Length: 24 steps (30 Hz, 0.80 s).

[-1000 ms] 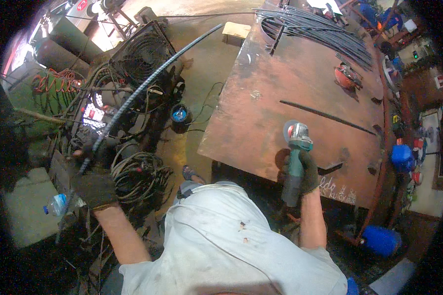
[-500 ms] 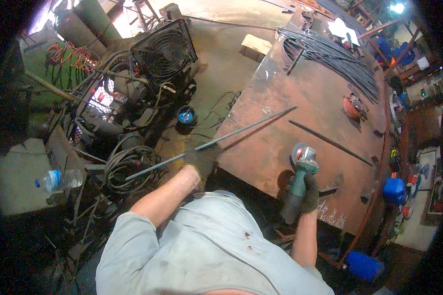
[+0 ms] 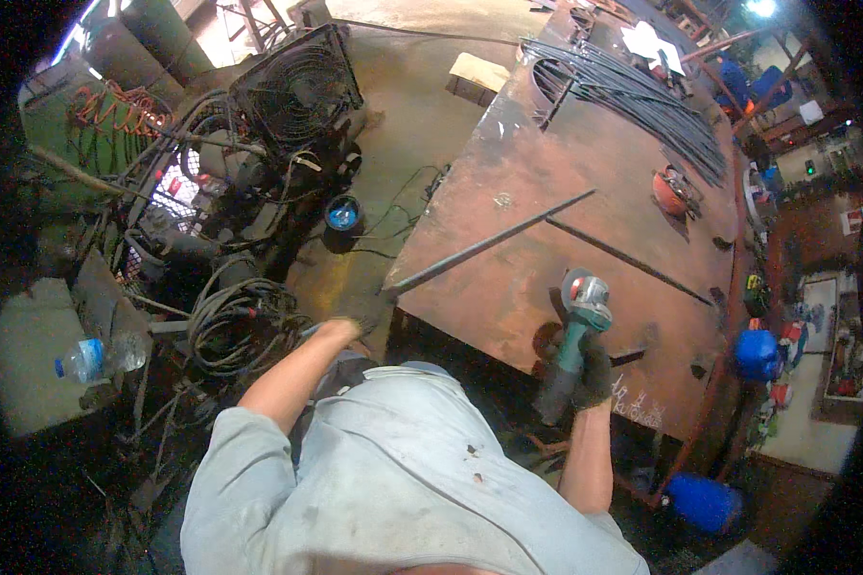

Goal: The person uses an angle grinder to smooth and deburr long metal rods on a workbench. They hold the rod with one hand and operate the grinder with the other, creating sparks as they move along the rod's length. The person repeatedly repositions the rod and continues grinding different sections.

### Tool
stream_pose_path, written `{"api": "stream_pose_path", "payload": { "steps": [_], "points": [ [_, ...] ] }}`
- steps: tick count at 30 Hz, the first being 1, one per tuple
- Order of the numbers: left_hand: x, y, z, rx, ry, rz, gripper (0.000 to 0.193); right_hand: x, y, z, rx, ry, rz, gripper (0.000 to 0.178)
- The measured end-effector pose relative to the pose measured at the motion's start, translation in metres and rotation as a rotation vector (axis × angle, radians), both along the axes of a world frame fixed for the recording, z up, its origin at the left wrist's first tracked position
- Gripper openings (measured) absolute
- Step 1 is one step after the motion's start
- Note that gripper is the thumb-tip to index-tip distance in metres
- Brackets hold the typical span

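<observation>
My right hand (image 3: 594,376), in a dark glove, is wrapped round the body of a green-grey angle grinder (image 3: 575,340). Its disc (image 3: 575,286) is held above the rusty steel table (image 3: 470,335). A long metal rod (image 3: 494,241) lies slanting over the tabletop, its near end at the left edge. My left hand (image 3: 357,331), gloved dark, is low beside that edge; its fingers blur into the dark background, and whether it holds the rod's lower part cannot be told. A second, darker rod (image 3: 628,259) touches or nearly touches the first one's far part.
A bundle of thin rods (image 3: 642,110) and an orange-red round object (image 3: 674,194) lie farther back on the table. To the left stand a large fan (image 3: 302,91), coiled cables (image 3: 235,331), a dark bucket (image 3: 343,216) and a plastic bottle (image 3: 86,360).
My left hand has moved left and down, and the rod has shifted to lie across the table corner, its far end nearer the second rod. My right hand still grips the grinder.
</observation>
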<state>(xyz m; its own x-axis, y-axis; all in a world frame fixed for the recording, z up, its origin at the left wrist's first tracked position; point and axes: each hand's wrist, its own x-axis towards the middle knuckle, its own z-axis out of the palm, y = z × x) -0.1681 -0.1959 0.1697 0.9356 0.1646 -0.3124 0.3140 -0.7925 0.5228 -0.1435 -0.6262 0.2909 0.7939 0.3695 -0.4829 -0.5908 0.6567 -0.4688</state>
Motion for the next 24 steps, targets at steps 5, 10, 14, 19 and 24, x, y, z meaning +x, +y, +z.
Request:
{"api": "stream_pose_path", "payload": {
  "steps": [5,10,14,19,24],
  "points": [
    [-0.053,0.055,0.082,0.096,0.33,0.052,0.055,0.007,0.0,-0.001,-0.12,0.048,0.041,0.054],
    [-0.171,0.132,0.061,-0.26,0.48,0.075,0.044,0.032,0.037,0.015,-0.346,0.015,0.224,0.044],
    [-0.21,0.145,0.057,-0.434,0.443,0.199,0.038,0.056,0.082,0.013,-0.496,-0.051,0.289,0.04],
    [-0.231,0.181,0.059,-0.589,0.793,0.245,0.036,0.075,0.128,0.01,-0.562,-0.091,0.279,0.038],
    [-0.314,0.184,-0.035,-0.453,0.222,0.189,0.037,0.084,0.156,0.003,-0.458,-0.035,0.318,0.045]
  ]
}}
